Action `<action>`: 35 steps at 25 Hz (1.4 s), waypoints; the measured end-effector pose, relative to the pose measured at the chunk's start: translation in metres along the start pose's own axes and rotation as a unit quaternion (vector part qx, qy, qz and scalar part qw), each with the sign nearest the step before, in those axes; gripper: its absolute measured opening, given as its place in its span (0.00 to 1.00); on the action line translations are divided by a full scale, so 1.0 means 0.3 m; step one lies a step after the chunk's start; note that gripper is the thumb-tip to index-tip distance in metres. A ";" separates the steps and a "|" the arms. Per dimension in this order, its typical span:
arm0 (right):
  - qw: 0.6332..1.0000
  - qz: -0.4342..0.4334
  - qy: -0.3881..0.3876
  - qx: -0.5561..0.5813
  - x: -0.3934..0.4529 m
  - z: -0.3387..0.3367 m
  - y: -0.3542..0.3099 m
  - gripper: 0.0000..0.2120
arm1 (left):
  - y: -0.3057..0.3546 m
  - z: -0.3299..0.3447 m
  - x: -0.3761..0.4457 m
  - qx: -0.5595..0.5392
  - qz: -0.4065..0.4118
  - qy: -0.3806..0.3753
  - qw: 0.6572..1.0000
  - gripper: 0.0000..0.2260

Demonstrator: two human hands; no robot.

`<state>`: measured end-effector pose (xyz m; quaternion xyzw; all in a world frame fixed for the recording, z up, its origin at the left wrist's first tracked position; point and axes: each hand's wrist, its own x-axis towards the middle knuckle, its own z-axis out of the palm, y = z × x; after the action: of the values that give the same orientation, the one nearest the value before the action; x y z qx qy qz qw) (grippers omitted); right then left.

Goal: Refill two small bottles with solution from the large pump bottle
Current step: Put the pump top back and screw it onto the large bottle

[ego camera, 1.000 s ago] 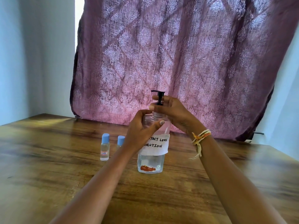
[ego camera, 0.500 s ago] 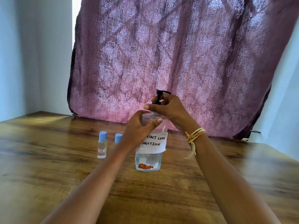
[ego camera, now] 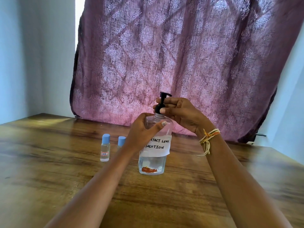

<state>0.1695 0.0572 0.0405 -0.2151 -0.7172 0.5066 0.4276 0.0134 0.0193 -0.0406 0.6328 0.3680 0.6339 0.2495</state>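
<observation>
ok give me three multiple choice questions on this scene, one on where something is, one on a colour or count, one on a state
1. Where do the small bottles stand relative to the pump bottle?
A. to its left
B. to its right
C. on top of it

2. What colour are the small bottles' caps?
A. red
B. blue
C. black

3. What is the right hand doing?
A. resting flat on the table
B. holding a small bottle
C. gripping the black pump collar

Answers:
1 A: the labelled small bottle and the second small bottle both stand left of it.
2 B: both caps are light blue.
3 C: its fingers wrap the pump top while the left hand holds the bottle's shoulder.
</observation>
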 end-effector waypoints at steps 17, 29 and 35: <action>0.999 0.003 -0.024 -0.025 -0.012 0.014 -0.018 0.16 | -0.007 0.000 -0.001 0.034 0.001 0.022 0.999 0.22; 0.978 -0.014 0.128 -0.161 -0.017 0.077 -0.046 0.14 | 0.018 0.003 -0.009 0.071 0.002 0.029 0.997 0.26; 0.989 -0.020 0.131 -0.059 -0.111 0.064 0.086 0.24 | 0.012 -0.003 -0.007 0.050 -0.012 -0.004 0.999 0.15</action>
<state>0.1684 0.0322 0.0015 -0.2899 -0.6878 0.4221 0.5144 0.0132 0.0155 -0.0390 0.6426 0.4057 0.6090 0.2271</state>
